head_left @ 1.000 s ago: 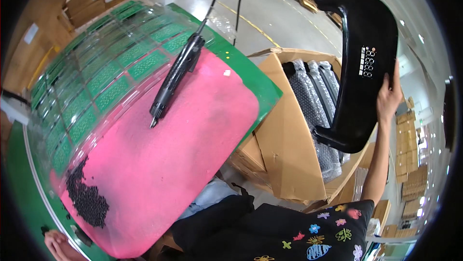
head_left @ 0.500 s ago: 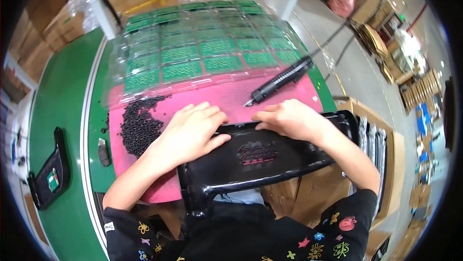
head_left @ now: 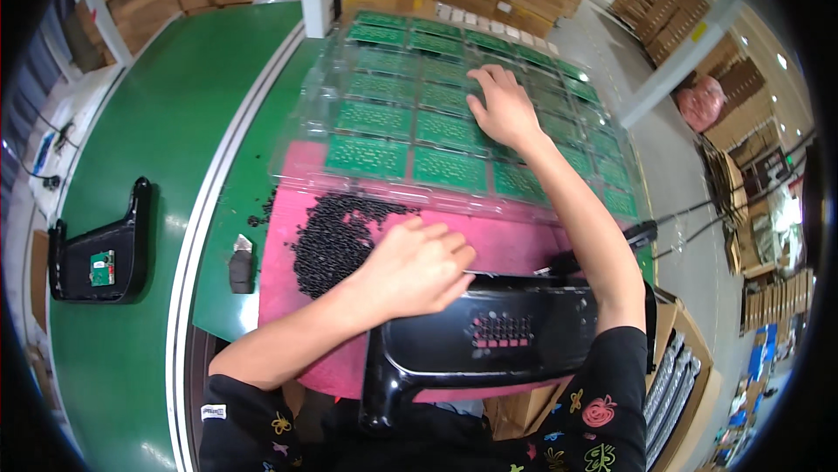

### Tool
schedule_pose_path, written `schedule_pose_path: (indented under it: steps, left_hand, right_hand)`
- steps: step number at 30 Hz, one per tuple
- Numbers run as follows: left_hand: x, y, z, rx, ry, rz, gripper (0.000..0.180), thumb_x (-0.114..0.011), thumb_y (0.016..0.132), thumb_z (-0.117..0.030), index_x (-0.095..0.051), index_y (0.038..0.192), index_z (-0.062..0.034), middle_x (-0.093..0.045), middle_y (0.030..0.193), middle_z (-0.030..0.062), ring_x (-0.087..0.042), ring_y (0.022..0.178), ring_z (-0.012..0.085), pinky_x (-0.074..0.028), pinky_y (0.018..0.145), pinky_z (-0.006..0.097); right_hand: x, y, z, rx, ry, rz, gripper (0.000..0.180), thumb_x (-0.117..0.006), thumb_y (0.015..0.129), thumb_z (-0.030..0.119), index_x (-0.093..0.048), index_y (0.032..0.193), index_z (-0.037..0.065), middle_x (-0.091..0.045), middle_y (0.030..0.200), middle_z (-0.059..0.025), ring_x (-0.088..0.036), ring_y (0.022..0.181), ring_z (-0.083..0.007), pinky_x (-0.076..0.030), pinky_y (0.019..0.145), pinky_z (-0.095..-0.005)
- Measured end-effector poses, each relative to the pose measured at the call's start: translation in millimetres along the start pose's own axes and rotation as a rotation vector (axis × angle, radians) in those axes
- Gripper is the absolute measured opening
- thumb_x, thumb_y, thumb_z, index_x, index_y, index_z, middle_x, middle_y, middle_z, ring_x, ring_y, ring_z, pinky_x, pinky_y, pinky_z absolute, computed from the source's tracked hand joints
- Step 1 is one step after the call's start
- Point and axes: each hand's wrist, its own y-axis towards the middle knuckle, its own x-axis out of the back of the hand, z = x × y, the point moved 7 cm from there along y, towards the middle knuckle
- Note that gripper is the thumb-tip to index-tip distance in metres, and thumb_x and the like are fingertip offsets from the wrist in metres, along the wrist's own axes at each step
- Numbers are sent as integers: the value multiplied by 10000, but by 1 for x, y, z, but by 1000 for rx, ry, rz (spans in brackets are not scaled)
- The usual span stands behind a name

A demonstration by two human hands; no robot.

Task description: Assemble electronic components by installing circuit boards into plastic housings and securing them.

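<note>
Surveyed the green bench (head_left: 214, 293), then the pink mat (head_left: 506, 241) on it, then clear trays (head_left: 471, 203) of green circuit boards (head_left: 449, 169) toward the far edge. Found the black housing (head_left: 436, 341) along the bench's near edge; judged early in the work: laid in position, but as yet unfitted, with no board seen inside. Recorded it as glossy, hollow side up, raised at the rim, with a grid of openings showing pink. Noted a second housing (head_left: 96, 289) past the bench's left edge, containing a small board (head_left: 102, 268). Saw the left hand (head_left: 419, 267) with fingers bent at the housing's far edge; could not tell whether gripping. Saw the right hand (head_left: 506, 110) over the trays, fingers loosely parted, nothing visibly held; could not tell contact. Located the power screwdriver (head_left: 642, 235) near the mat's right edge, partly hidden by the forearm, and loose black screws (head_left: 332, 249) heaped toward its left edge.
</note>
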Motion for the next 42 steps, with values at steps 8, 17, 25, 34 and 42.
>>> schedule_pose_path:
  steps: [8, 17, 25, 34, 42]
  left_hand:
    - [-6, -7, 8, -12, -112, -1, 203, -675, 759, -243, -570, 800, -75, -555, 771, 56, -588, 769, 211, -473, 641, 339]
    - [-3, -6, 6, -55, -108, -24, 210, -680, 758, -241, -576, 805, -65, -565, 771, 51, -579, 784, 210, -471, 674, 345]
    - [53, -2, 0, -49, 34, -364, 472, -746, 643, -105, -618, 1097, -90, -531, 1153, 82, -500, 1061, 281, -415, 896, 404]
    - [63, -1, -25, -214, 87, -348, 676, -778, 504, -102, -624, 1159, -39, -624, 1108, 75, -551, 1028, 270, -424, 881, 410]
    - [47, -2, -40, -281, -110, -245, 605, -817, 563, -255, -667, 1101, -23, -623, 1019, 83, -549, 923, 253, -438, 831, 382]
  right_hand:
    - [-88, 81, 16, -130, -166, 245, 529, -443, 876, 334, -458, 1345, 91, -295, 1489, -96, -262, 1381, -265, -230, 1115, -481]
    - [-40, 63, 15, -37, -108, -61, 499, -513, 872, 266, -449, 1303, 23, -387, 1413, -94, -316, 1337, -258, -243, 1100, -462]
    - [115, -43, 73, 75, 437, -152, 410, -510, 730, -89, -566, 1122, 16, -574, 1137, -146, -529, 1097, -328, -415, 967, -378]
    - [187, -164, 125, 129, 482, -15, 431, -517, 709, -166, -586, 1108, -17, -631, 1054, -148, -604, 920, -275, -481, 759, -318]
    - [203, -221, 114, 8, 254, -108, 283, -642, 718, -96, -618, 989, -17, -594, 738, -101, -583, 632, -241, -469, 562, -306]
